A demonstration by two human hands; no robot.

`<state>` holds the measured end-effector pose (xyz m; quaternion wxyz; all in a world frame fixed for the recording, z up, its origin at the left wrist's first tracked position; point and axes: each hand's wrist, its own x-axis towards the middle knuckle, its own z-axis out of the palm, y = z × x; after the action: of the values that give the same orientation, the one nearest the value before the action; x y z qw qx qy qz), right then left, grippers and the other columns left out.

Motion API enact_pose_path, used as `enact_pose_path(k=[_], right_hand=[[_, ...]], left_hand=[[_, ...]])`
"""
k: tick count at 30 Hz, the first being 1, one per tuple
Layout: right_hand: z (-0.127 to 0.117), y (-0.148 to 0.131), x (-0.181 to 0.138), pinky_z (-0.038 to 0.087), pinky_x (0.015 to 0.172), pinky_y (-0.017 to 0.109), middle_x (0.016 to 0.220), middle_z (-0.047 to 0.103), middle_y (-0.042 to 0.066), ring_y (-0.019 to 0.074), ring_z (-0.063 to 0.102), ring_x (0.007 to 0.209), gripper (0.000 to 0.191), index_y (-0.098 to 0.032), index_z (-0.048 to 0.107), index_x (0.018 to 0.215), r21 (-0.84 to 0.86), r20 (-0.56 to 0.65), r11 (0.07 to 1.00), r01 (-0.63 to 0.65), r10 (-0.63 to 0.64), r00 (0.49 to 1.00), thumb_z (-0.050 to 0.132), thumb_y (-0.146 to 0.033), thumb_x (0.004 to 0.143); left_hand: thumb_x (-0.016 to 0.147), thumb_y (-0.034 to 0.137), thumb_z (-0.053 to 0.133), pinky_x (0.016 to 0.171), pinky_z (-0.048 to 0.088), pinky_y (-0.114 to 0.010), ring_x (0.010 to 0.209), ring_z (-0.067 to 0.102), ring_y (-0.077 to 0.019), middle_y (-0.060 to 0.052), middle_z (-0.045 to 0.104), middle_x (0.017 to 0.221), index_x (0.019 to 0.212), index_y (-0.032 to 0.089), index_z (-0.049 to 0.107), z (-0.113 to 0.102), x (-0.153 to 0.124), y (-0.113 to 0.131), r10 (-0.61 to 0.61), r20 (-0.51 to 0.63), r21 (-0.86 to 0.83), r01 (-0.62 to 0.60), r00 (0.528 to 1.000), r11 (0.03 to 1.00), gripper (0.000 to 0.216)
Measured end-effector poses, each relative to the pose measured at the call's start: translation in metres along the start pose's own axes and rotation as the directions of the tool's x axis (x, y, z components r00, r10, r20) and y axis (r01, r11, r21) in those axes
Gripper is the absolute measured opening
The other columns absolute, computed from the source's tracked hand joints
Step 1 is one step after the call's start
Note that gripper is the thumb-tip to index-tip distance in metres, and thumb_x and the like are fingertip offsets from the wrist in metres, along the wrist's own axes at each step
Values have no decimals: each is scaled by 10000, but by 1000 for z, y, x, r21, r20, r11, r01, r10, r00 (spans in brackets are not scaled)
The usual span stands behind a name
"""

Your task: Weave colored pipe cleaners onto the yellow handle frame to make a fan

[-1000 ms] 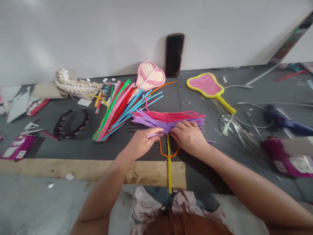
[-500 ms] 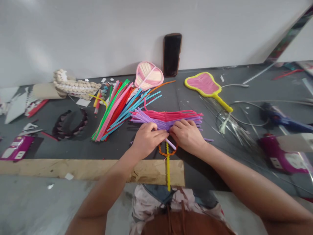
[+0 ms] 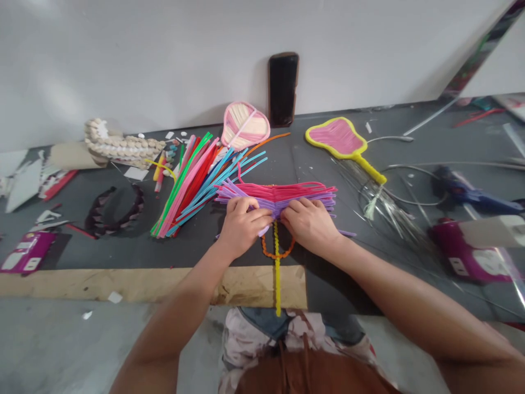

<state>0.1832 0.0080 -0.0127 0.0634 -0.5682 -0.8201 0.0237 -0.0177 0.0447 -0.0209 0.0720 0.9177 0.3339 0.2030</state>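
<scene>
head view: the left hand (image 3: pixel 245 223) closes its fingers on a slender, fuzzy purple stem (image 3: pixel 263 231); the right hand (image 3: pixel 304 221) rests, fingers bent, on purple strands (image 3: pixel 328 202), its grip hidden. these plush strands spread sideways along pink-red ones (image 3: pixel 297 191) on the dark surface (image 3: pixel 197 251). nearer the body lie a crimped orange loop (image 3: pixel 268 255) and a straight, twisted yellow stem (image 3: pixel 278 284), crossing brown cardboard (image 3: pixel 123 282).

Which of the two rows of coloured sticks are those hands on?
The purple row, the nearer one, under the left hand and right hand; the reddish-pink row lies just beyond it.
</scene>
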Motion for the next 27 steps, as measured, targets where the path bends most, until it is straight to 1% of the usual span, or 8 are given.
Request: enact_pose_path(k=[7, 11, 13, 16, 18, 20, 23, 27], right_hand=[[4, -2, 1, 277, 697, 344, 912, 675, 80, 215, 558, 874, 211, -173, 676, 880, 8, -25, 1000, 10, -10, 1000, 485, -220, 957], [-17, 15, -5, 370, 768, 328, 923, 691, 79, 213, 583, 888, 243, -183, 683, 917, 117, -134, 991, 58, -42, 990, 460, -263, 973], [-37, 31, -17, 415, 808, 323, 956, 699, 83, 209, 600, 911, 258, -193, 676, 962, 202, -227, 979, 19, 28, 974, 429, -263, 979], [-62, 56, -51, 459, 778, 335, 959, 697, 76, 204, 625, 855, 221, -227, 665, 983, 315, -317, 920, -234, 334, 888, 458, -299, 953], [-66, 67, -78, 471, 674, 322, 846, 689, 55, 186, 620, 724, 194, -226, 660, 961, 422, -207, 824, -377, 493, 845, 519, -349, 911], [-59, 70, -100, 439, 531, 289, 666, 632, 20, 158, 572, 568, 259, -207, 657, 924, 572, 43, 664, -481, 561, 827, 542, -437, 890], [-41, 62, -114, 469, 487, 276, 677, 635, 15, 133, 567, 523, 382, -173, 650, 999, 746, 404, 313, -587, 488, 774, 615, -513, 828], [-25, 44, -102, 492, 474, 244, 871, 684, 16, 108, 605, 562, 629, -235, 483, 1308, 843, 525, -106, -527, 373, 765, 715, -483, 778]], left_hand=[[965, 266, 527, 966, 281, -408, 1034, 538, -196, 20, 733, 902, 967, 329, 741, 8, 3, 0, 17, -32, 10, -16, 999, 1000, 223], [938, 281, 559, 927, 328, -378, 977, 542, -197, -2, 705, 888, 918, 320, 754, 7, 5, -2, 13, -74, 7, -12, 997, 1000, 199], [916, 262, 581, 904, 353, -364, 949, 537, -194, -11, 692, 914, 890, 318, 760, 8, 5, -4, 6, -98, 3, -5, 995, 1000, 190], [888, 227, 599, 895, 380, -347, 950, 526, -192, -19, 674, 951, 869, 321, 764, 11, 4, -8, -5, -124, 1, 5, 992, 1000, 190], [883, 223, 607, 892, 385, -341, 941, 524, -188, -18, 665, 953, 859, 321, 763, 13, 4, -10, 13, -162, -16, -15, 987, 1000, 186], [891, 232, 599, 897, 380, -345, 925, 524, -185, -15, 661, 943, 848, 321, 760, 14, 4, -12, 29, -197, -50, -40, 980, 998, 189], [909, 251, 567, 920, 370, -359, 921, 531, -186, -13, 661, 927, 848, 323, 758, 14, 4, -12, 23, -198, -119, -47, 980, 992, 213], [919, 276, 539, 941, 364, -378, 940, 540, -198, -20, 669, 937, 853, 317, 758, 12, 4, -11, -18, -156, -175, -9, 988, 985, 232]])
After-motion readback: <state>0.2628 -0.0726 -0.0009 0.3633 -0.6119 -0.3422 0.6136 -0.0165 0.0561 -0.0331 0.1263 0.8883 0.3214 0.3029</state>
